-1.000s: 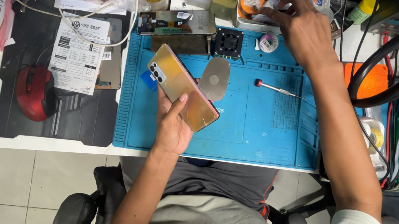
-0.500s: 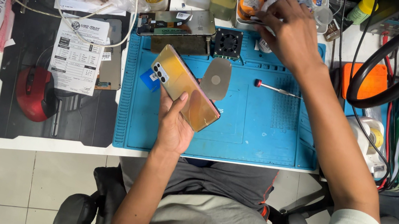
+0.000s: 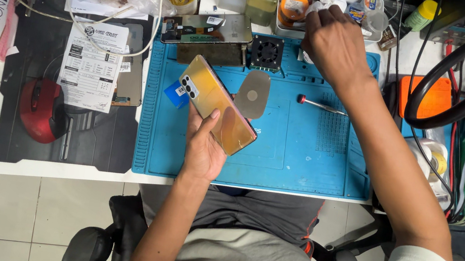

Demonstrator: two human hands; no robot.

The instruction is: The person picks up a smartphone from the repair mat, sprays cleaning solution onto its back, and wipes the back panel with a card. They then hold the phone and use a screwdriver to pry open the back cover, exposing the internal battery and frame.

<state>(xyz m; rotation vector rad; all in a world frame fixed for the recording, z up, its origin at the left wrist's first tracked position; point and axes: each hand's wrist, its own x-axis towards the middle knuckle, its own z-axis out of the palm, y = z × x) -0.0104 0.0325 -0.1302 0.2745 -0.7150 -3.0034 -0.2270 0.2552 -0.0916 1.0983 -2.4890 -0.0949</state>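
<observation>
I had the left hand (image 3: 204, 148) gripping a smartphone (image 3: 218, 105) over the blue repair mat (image 3: 297, 160), back cover up, gold-orange, fingers wrapped under it and thumb along its near edge. The phone's long axis ran diagonally across the mat: camera end pointed to the mat's far-left corner, the other end toward its near-right. The camera cluster sat at the upper-left tip. The screen side faced down, so I couldn't see it.

The right hand (image 3: 332, 43) was at the mat's far edge, over a white tray (image 3: 329, 2) of small jars and bottles just beyond the mat. Fingers were curled and bunched together, but knuckles hid the tips, so I couldn't tell whether they pinched anything.

A grey oval pad (image 3: 251, 93) lay on the mat just right of the phone; the phone overlapped its lower-left edge. A red-tipped screwdriver (image 3: 320, 105) lay on the mat right of the pad, pointing roughly left-right. A small black fan (image 3: 266, 52) sat at the mat's far edge, with another phone (image 3: 206, 29) face-up beside it to the left. Off the mat's left side: a printed paper sheet (image 3: 92, 63) and a red mouse (image 3: 40, 111) on a black pad. Cables right of the mat were cut off by the frame.
</observation>
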